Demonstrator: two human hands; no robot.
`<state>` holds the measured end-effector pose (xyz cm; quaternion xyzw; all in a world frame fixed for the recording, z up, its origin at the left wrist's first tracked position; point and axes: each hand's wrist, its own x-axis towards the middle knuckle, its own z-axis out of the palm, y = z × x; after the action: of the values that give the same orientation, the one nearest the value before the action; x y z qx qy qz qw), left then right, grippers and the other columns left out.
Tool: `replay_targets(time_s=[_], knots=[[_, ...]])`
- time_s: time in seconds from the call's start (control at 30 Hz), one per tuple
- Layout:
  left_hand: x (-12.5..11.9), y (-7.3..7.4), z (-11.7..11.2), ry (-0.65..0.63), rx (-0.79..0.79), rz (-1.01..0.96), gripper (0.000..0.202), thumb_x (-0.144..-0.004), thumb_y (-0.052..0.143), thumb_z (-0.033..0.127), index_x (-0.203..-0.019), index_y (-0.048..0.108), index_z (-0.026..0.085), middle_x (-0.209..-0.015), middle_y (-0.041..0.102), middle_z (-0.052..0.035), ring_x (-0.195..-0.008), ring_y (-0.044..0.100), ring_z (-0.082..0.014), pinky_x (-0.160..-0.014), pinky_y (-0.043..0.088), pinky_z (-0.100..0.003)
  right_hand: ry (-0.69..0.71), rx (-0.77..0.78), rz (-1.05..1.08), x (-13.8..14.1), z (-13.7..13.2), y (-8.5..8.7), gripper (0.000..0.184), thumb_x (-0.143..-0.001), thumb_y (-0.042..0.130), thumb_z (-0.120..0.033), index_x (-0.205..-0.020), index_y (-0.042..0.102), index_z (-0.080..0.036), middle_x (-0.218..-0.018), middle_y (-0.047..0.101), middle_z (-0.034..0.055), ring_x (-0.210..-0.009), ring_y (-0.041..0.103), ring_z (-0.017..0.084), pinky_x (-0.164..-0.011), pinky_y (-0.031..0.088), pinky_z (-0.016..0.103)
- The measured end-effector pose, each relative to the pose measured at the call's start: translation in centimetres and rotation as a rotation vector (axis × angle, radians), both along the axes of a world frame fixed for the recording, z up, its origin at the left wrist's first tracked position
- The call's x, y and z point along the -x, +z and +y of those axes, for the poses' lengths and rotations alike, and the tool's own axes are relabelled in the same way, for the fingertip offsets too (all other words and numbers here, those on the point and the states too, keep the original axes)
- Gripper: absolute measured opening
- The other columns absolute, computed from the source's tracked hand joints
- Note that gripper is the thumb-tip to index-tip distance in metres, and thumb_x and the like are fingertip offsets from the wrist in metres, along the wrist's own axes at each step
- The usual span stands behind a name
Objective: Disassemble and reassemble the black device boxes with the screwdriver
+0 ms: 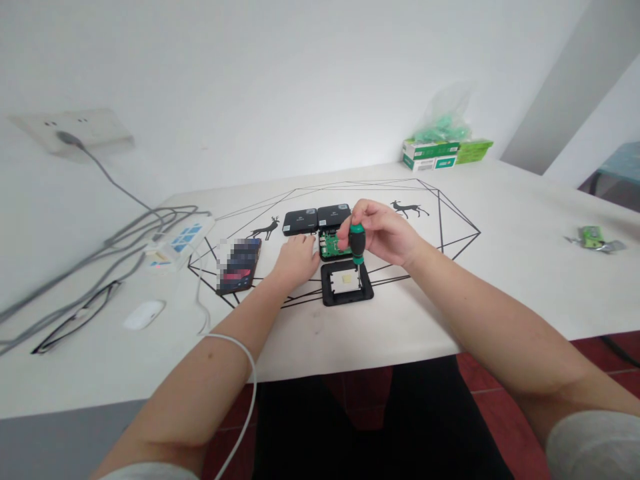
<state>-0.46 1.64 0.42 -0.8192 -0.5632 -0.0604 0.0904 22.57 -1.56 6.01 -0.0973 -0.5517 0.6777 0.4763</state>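
Phone (239,265) left of open black case (347,283), untouched. Left hand (295,260) flat beside green board (331,245) — fingers spread, gripping nothing. Right hand (383,232) closed round green screwdriver (357,243), tip down at case — board already out, two closed boxes (317,219) behind.

Home desk workspace: white table (450,313), power strip (177,245), wall socket (75,130).

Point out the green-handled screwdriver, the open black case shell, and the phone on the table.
green-handled screwdriver (357,241): head view, on its green and black handle.
open black case shell (329,292): head view, on its left rim.
phone (239,265): head view, on the middle of its screen.
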Motion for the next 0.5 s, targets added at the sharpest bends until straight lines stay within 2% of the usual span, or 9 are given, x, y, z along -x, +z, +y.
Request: replay_targets(time_s=[0.13,0.2,0.27,0.37,0.43,0.5], knots=[[0.1,-0.2,0.2,-0.036,0.046,0.008,0.034,-0.103,0.048,0.024,-0.129,0.062,0.008,-0.128,0.068,-0.0218,-0.122,0.062,-0.0330,-0.106,0.048,-0.044,-0.107,-0.053,0.027,0.3,0.3,-0.3,0.038,-0.070,0.093,-0.027,-0.082,0.057,-0.022,-0.082,0.066,-0.0056,-0.074,0.064,0.011,-0.069,0.056,0.025],[0.2,-0.1,0.2,-0.040,0.053,0.012,0.032,-0.103,0.047,0.024,-0.126,0.063,0.008,-0.126,0.068,-0.0225,-0.122,0.062,-0.0330,-0.107,0.048,-0.044,-0.137,-0.066,0.031,0.5,0.4,-0.3,0.041,-0.066,0.096,-0.023,-0.081,0.057,-0.022,-0.080,0.061,-0.0072,-0.074,0.062,0.010,-0.068,0.054,0.022],[0.2,0.0,0.2,-0.046,0.070,0.009,0.030,-0.104,0.046,0.024,-0.121,0.064,0.008,-0.125,0.068,-0.0228,-0.121,0.062,-0.0329,-0.107,0.048,-0.044,-0.133,-0.056,0.029,0.6,0.3,-0.3,0.039,-0.069,0.096,-0.028,-0.081,0.060,-0.021,-0.088,0.066,-0.0043,-0.081,0.066,0.012,-0.072,0.056,0.024],[0.2,-0.3,0.1,-0.079,0.102,-0.010,0.031,-0.105,0.041,0.023,-0.126,0.061,0.010,-0.131,0.066,-0.0217,-0.126,0.060,-0.0320,-0.109,0.046,-0.047,-0.071,-0.009,0.023,0.4,0.1,0.0,0.032,-0.077,0.088,-0.039,-0.082,0.063,-0.020,-0.108,0.075,0.0044,-0.095,0.074,0.020,-0.081,0.060,0.034],[0.2,-0.7,0.1,-0.093,0.112,-0.009,0.034,-0.105,0.038,0.019,-0.132,0.058,0.012,-0.138,0.063,-0.0209,-0.132,0.056,-0.0314,-0.113,0.043,-0.050,-0.045,0.016,0.016,0.2,0.0,0.1,0.029,-0.079,0.084,-0.040,-0.082,0.064,-0.019,-0.105,0.077,0.0065,-0.092,0.076,0.022,-0.082,0.061,0.037],[0.1,-1.2,0.2,-0.093,0.109,-0.003,0.037,-0.104,0.036,0.016,-0.136,0.056,0.013,-0.143,0.061,-0.0207,-0.137,0.054,-0.0312,-0.116,0.039,-0.051,-0.064,0.017,0.012,0.2,0.1,0.1,0.028,-0.077,0.085,-0.038,-0.084,0.065,-0.020,-0.093,0.077,0.0037,-0.084,0.074,0.019,-0.078,0.060,0.035]])
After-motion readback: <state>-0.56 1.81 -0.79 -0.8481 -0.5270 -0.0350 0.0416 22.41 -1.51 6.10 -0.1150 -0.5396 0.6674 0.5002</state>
